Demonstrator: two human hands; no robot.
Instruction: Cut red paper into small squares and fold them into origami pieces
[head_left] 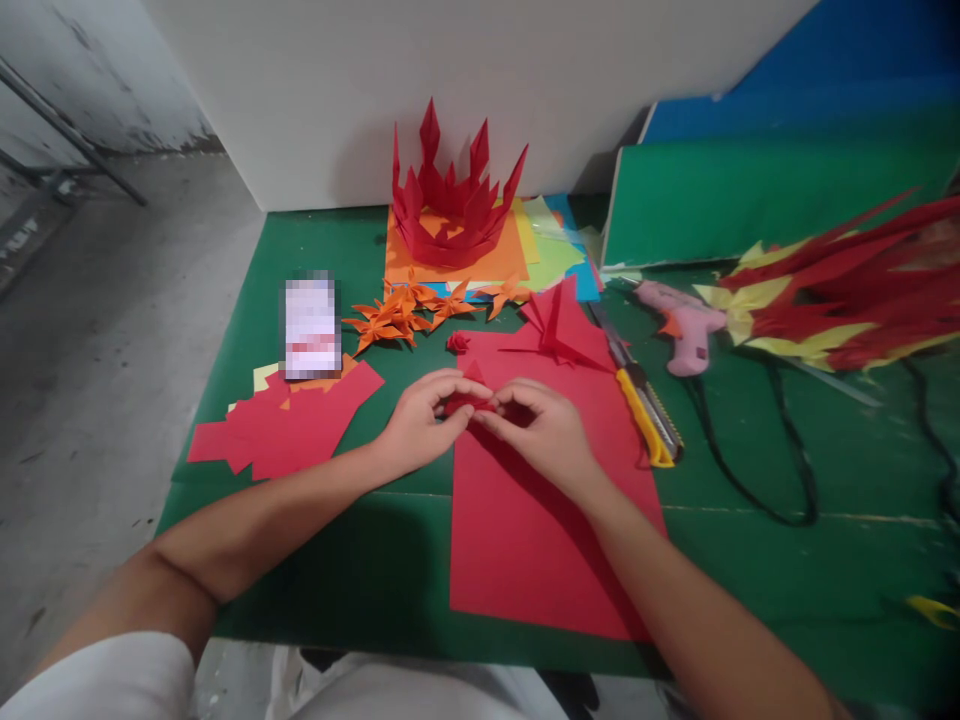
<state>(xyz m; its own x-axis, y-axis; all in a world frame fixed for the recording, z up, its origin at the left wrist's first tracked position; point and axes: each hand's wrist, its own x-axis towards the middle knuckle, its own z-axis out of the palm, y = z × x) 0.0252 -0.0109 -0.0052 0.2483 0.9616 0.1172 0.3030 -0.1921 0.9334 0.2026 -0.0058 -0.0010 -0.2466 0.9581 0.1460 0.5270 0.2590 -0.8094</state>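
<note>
Both my hands meet over a large red paper sheet (525,540) on the green table (750,560). My left hand (420,420) and my right hand (540,425) pinch a small folded red paper piece (469,403) between their fingertips, fingers curled. A tiny red paper rose (457,342) lies just beyond them. A folded red paper shape (559,325) rests at the sheet's far end.
Red paper scraps (285,430) and a blurred card (310,325) lie left. Orange paper flowers (405,315), a red paper crown (450,205) on coloured sheets, a yellow utility knife (645,410), a pink glue gun (686,330) with cord, and a red-yellow paper piece (847,290) lie beyond and right.
</note>
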